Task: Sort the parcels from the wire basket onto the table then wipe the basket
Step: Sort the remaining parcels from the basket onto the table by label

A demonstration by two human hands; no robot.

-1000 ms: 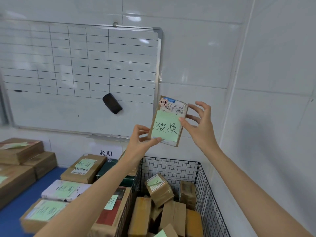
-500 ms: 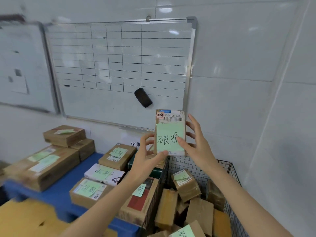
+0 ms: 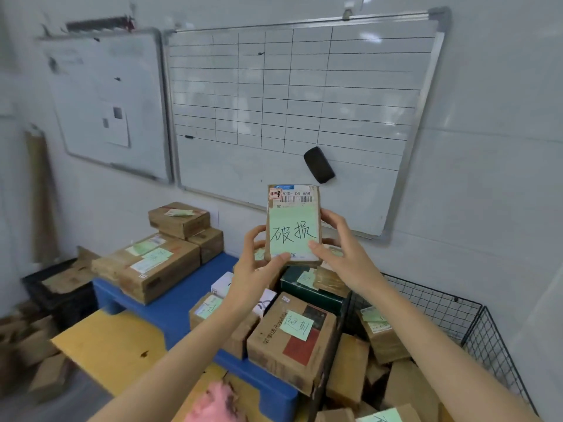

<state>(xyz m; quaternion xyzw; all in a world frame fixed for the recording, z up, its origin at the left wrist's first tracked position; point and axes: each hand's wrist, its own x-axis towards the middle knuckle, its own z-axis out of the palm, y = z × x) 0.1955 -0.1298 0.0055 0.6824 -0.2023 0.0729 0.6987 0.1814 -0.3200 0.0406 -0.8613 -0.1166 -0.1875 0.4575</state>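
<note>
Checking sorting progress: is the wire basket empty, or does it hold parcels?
Not empty. Several brown cardboard parcels lie piled inside the wire basket; the left hand and right hand hold one small parcel up.

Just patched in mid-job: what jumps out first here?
A small parcel is held up at centre, left hand and right hand gripping it, with a green handwritten note on its face. Behind it hangs a gridded whiteboard with a black eraser stuck on. Below, boxes crowd the blue table at left and fill the wire basket at right.
</note>
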